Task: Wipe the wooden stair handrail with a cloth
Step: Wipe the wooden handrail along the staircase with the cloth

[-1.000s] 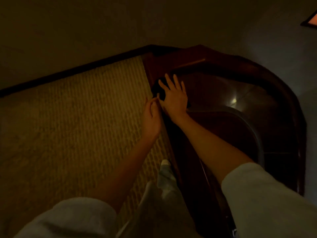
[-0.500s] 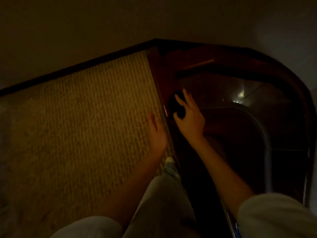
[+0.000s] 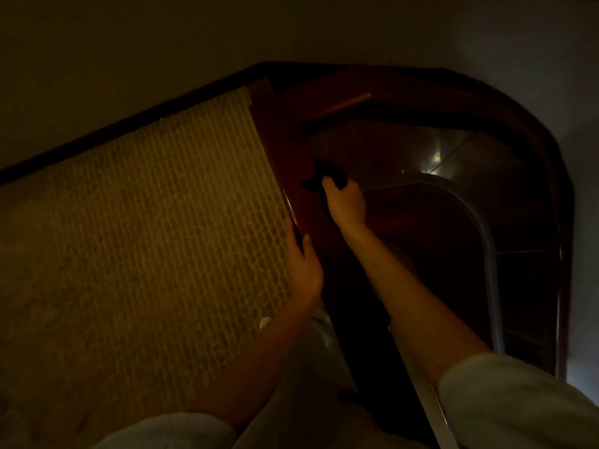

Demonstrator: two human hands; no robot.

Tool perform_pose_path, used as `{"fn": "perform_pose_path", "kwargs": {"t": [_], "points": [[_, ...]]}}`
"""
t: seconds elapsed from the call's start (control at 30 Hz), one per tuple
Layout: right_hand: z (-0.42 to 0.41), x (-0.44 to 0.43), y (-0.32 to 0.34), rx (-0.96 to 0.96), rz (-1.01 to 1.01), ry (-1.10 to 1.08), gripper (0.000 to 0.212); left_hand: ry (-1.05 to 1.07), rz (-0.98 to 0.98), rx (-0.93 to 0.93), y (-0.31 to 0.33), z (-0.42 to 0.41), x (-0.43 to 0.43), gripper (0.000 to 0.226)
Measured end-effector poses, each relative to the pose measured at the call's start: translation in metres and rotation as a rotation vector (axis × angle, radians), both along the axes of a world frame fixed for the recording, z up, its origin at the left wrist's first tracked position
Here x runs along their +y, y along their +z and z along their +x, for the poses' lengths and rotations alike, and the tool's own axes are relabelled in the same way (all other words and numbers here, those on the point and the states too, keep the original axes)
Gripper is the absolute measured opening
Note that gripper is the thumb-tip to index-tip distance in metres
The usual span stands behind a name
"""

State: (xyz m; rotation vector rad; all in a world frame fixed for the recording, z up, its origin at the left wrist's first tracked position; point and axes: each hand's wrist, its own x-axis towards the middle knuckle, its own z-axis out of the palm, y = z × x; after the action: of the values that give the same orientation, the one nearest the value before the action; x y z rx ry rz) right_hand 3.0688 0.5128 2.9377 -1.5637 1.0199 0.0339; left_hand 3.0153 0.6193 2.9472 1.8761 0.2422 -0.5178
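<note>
The dark reddish wooden handrail runs from the upper middle down toward me, in dim light. My right hand is on the rail's right side, its fingers curled round a dark cloth that lies against the wood. Lower down, my left hand rests on the rail's left edge. Its fingers lie straight along the carpet side and its thumb is on the wood. Most of the cloth is lost in shadow.
A beige woven carpet covers the landing to the left. To the right the stairwell drops away, with a curved pale rail and a light spot on the steps below. My light trousers and foot are near the rail.
My right hand has gone from spread fingers on the cloth to gripping it. My left hand has slid back along the rail toward me, away from the right hand.
</note>
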Motion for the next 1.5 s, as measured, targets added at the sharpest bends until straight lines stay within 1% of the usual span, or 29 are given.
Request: {"fn": "perform_pose_path", "kwargs": {"t": [0.07,0.1,0.17,0.27,0.33,0.4,0.43,0.47,0.53,0.6,0.7,0.77,0.87,0.93,1.0,1.03,1.07,1.1,1.13,1.17,1.2,1.23,1.27,1.3,1.33,1.37,1.43,1.47,1.5], "points": [[0.037,0.003,0.0,-0.004,-0.215,0.063,0.029,0.01,-0.04,0.027,0.006,0.002,0.003,0.049],[0.041,0.008,-0.001,-0.021,-0.339,0.119,0.035,0.018,-0.068,0.037,0.008,0.004,0.005,0.047],[0.024,0.016,-0.002,-0.107,-0.576,0.286,0.053,0.045,-0.111,0.06,0.011,0.011,0.012,0.041],[-0.028,0.022,-0.008,-0.262,-0.83,0.522,0.06,0.126,-0.164,0.15,0.007,0.021,0.028,0.037],[-0.067,0.03,-0.011,-0.315,-0.946,0.749,0.064,0.164,-0.145,0.182,0.004,0.026,0.036,0.038],[-0.098,0.041,-0.007,-0.331,-1.048,1.106,0.061,0.178,-0.119,0.169,0.001,0.03,0.039,0.038],[-0.106,0.043,-0.004,-0.3,-1.09,1.288,0.057,0.186,-0.12,0.165,0.0,0.033,0.04,0.037],[-0.106,0.041,0.0,-0.246,-1.116,1.417,0.054,0.194,-0.125,0.166,-0.002,0.036,0.041,0.036],[-0.081,0.035,0.011,-0.125,-1.103,1.593,0.051,0.225,-0.147,0.167,-0.003,0.044,0.045,0.035],[-0.031,0.033,0.018,0.0,-1.117,1.71,0.049,0.261,-0.185,0.169,-0.005,0.054,0.055,0.034],[0.073,0.035,0.021,0.181,-1.378,1.693,0.045,0.29,-0.222,0.171,-0.009,0.068,0.076,0.033],[0.14,0.041,0.03,0.349,-1.472,1.659,0.044,0.302,-0.231,0.182,-0.011,0.078,0.091,0.034],[0.196,0.05,0.04,0.518,-1.513,1.626,0.045,0.317,-0.221,0.192,-0.012,0.099,0.114,0.036],[0.191,0.057,0.034,0.52,-1.543,1.63,0.038,0.324,-0.229,0.19,-0.01,0.114,0.127,0.037],[0.15,0.066,0.024,0.518,-1.468,1.739,0.028,0.321,-0.252,0.193,-0.007,0.13,0.134,0.036],[0.118,0.071,0.021,0.547,-1.389,1.815,0.024,0.31,-0.262,0.195,-0.006,0.137,0.136,0.035],[0.082,0.076,0.022,0.526,-1.348,1.926,0.022,0.292,-0.267,0.195,-0.004,0.143,0.136,0.034],[0.045,0.079,0.022,0.413,-1.369,2.019,0.023,0.271,-0.275,0.194,-0.002,0.147,0.135,0.034],[0.01,0.081,0.027,0.26,-1.356,2.047,0.027,0.244,-0.29,0.195,-0.002,0.151,0.131,0.033],[-0.025,0.08,0.028,0.196,-1.228,2.115,0.031,0.214,-0.307,0.198,-0.001,0.153,0.127,0.033],[-0.047,0.083,0.033,0.231,-1.168,2.13,0.035,0.177,-0.318,0.205,-0.001,0.153,0.123,0.033],[-0.059,0.084,0.034,0.316,-1.167,2.203,0.034,0.139,-0.329,0.212,0.0,0.152,0.118,0.033],[-0.063,0.082,0.033,0.345,-1.155,2.304,0.029,0.103,-0.344,0.22,0.002,0.151,0.114,0.034],[-0.058,0.076,0.031,0.342,-1.06,2.359,0.029,0.068,-0.353,0.226,0.005,0.15,0.111,0.034],[-0.038,0.068,0.029,0.3,-1.058,2.319,0.031,0.037,-0.348,0.225,0.007,0.15,0.109,0.034],[-0.008,0.061,0.027,0.219,-1.118,2.17,0.032,0.01,-0.331,0.218,0.007,0.15,0.11,0.034],[0.065,0.044,0.028,0.053,-1.223,1.608,0.037,-0.009,-0.306,0.197,0.006,0.151,0.116,0.033],[0.099,0.035,0.03,0.053,-1.226,1.383,0.046,-0.009,-0.295,0.189,0.003,0.155,0.121,0.033],[0.125,0.038,0.031,0.102,-1.189,1.202,0.057,-0.017,-0.277,0.183,0.001,0.161,0.127,0.034]]}}
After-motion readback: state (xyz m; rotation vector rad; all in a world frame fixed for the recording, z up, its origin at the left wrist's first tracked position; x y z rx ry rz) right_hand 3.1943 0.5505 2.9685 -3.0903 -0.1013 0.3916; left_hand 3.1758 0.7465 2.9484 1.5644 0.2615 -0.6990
